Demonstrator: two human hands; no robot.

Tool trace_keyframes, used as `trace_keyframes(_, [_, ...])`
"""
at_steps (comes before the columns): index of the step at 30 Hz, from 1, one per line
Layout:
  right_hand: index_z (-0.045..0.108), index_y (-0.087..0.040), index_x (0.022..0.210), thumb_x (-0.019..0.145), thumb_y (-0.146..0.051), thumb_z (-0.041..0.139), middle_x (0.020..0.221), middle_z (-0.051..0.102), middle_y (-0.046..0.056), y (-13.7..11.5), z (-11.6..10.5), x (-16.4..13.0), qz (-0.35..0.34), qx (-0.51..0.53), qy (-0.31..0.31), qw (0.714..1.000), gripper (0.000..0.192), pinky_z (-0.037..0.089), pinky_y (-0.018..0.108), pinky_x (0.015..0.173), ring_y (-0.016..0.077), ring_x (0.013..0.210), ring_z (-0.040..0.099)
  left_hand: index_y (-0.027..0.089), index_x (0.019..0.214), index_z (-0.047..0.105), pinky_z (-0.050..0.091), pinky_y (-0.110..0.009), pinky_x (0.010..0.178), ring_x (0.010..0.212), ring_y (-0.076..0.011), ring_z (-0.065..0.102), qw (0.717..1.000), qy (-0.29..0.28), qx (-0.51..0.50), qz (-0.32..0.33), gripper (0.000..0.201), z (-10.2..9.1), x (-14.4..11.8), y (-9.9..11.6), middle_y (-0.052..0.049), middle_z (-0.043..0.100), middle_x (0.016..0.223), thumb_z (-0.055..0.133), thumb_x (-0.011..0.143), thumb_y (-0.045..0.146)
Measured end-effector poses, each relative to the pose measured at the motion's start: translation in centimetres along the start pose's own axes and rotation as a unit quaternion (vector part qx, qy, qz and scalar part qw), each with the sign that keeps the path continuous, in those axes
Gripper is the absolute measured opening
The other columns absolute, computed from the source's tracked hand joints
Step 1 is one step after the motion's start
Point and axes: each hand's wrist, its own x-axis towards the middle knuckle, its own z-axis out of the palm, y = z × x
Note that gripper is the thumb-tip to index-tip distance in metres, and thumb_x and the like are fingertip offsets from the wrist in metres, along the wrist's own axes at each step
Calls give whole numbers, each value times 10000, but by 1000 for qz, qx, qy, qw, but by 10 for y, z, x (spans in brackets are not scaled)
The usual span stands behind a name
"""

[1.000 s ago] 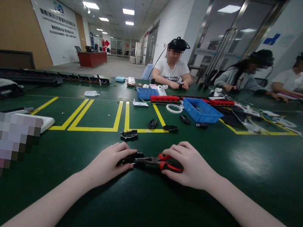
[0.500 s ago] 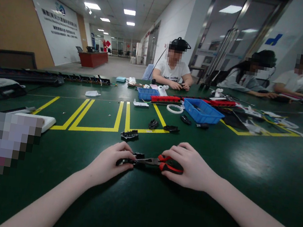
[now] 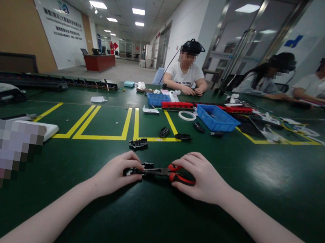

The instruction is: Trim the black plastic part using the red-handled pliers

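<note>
The pliers (image 3: 164, 173) lie almost flat on the green bench (image 3: 264, 182), right in front of you, their nose pointing left into the small black part (image 3: 135, 171). Your right hand (image 3: 203, 177) is curled over the red-and-black handles and presses them together. Your left hand (image 3: 114, 174) pins the black part to the bench, fingers closed down on it, just left of the pliers' nose.

To do this well, keep the part held flat so it cannot twist, squeeze the handles evenly, and keep your left fingertips clear of the nose. I cannot tell exactly what the nose grips; it is too small to make out.

Just beyond the pliers lies another black part (image 3: 138, 143), touching the yellow tape lines (image 3: 127, 126). Farther beyond the pliers and to their right stands a blue tray (image 3: 217, 118), with a white ring (image 3: 187, 116) just left of it. Across the bench from the pliers sits a person in a white shirt (image 3: 187, 76), and more people work to the right of that one.

The shirt reads "NEW YORK". Far left of the pliers, the wall sign (image 3: 62, 25) carries writing too small to read.
</note>
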Motion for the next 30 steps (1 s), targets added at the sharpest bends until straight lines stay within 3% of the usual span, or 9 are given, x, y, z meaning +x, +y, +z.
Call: trace_keyframes(30, [613, -229, 1098, 794, -495, 604, 986, 657, 51, -1, -3, 1, 5, -6, -19, 1000, 404, 415, 389, 903, 203, 915, 580, 266, 1011, 689, 480, -370, 868, 999, -203, 555, 1000, -2, 16, -5, 187, -1, 0, 3, -30, 568, 1104, 625, 847, 328])
